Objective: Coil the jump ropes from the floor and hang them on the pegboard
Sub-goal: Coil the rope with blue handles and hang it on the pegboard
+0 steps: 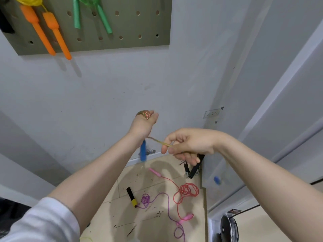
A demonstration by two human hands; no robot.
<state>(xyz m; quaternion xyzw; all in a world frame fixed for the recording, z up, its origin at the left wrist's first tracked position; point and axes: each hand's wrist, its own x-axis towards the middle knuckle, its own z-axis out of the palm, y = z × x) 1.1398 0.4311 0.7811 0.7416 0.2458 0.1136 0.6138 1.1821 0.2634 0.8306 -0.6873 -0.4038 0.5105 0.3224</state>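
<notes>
My left hand is raised in front of the wall and holds a small coil of multicoloured rope. A blue handle dangles blurred below that hand. My right hand pinches the same rope's strand just to the right. A second blue handle swings blurred at the right. On the floor lie a red rope with pink handles and a purple rope with a black and yellow handle. The grey pegboard hangs at the upper left.
An orange-handled rope and a green-handled rope hang on the pegboard. Black handles lie by the wall corner. A door fills the right side. A round dark object sits at the lower right.
</notes>
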